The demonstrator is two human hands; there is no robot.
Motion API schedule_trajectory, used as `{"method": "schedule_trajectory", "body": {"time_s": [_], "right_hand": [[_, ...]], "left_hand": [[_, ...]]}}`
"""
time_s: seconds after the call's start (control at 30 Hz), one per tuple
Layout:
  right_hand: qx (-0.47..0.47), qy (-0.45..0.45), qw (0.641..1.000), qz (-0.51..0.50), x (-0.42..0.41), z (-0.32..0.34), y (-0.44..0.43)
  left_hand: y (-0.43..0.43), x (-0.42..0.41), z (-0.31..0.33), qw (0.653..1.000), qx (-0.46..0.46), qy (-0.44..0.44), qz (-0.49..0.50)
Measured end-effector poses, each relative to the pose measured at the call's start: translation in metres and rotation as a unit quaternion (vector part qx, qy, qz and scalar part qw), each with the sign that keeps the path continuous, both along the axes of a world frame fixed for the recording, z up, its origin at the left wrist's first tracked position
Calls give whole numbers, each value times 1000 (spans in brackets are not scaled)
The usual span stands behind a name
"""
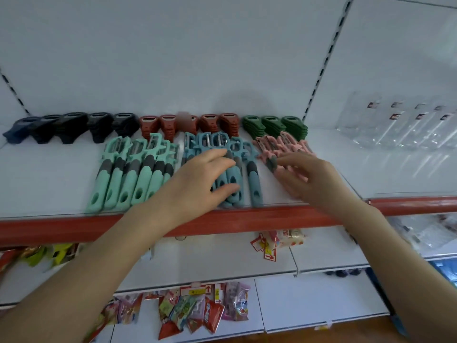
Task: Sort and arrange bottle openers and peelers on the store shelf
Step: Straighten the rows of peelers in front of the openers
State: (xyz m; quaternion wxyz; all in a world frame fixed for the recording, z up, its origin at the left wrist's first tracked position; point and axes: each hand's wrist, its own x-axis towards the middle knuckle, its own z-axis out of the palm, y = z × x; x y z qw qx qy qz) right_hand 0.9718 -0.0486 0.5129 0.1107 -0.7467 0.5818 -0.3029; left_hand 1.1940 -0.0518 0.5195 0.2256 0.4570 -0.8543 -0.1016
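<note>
On the white shelf (49,174), bottle openers stand in a back row: dark ones (71,127), red ones (210,125), green ones (274,126). In front lie peelers in three groups: mint green (133,174), blue (254,179) and pink (279,144). My left hand (197,184) lies on the blue peelers, fingers over their handles and thumb pressed against the near ends. My right hand (304,177) rests on the pink peelers with fingers spread and lightly bent, covering most of their handles.
A red strip (49,229) edges the shelf front. Clear plastic packets (400,125) lie on the adjoining shelf to the right. Lower shelves carry snack packets (197,310) and a small bag with red tags (279,241).
</note>
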Motion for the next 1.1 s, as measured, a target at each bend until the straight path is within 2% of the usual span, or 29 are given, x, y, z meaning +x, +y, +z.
{"method": "schedule_trajectory", "body": {"time_s": [0.1,0.2,0.3,0.47,0.67,0.9,1.1], "right_hand": [[3,-52,995,-89,-34,-2,1],[29,-58,988,-142,-63,-8,1],[73,-58,984,-155,-77,-16,0],[112,-67,982,-139,-85,-22,-4],[109,-69,982,-137,-88,-25,-7],[108,-55,984,-129,-87,-24,-9],[109,-50,984,-129,-88,-23,-8]], "left_hand": [[5,-34,-2,998,-30,25,-46],[6,-69,-10,996,-9,3,-91],[0,-91,-20,993,15,-88,-76],[-9,-94,-17,980,-9,-194,-53],[-31,-84,-4,938,51,-337,-66],[-33,-80,-8,935,8,-350,-47],[-37,-78,-13,947,32,-317,-33]]}}
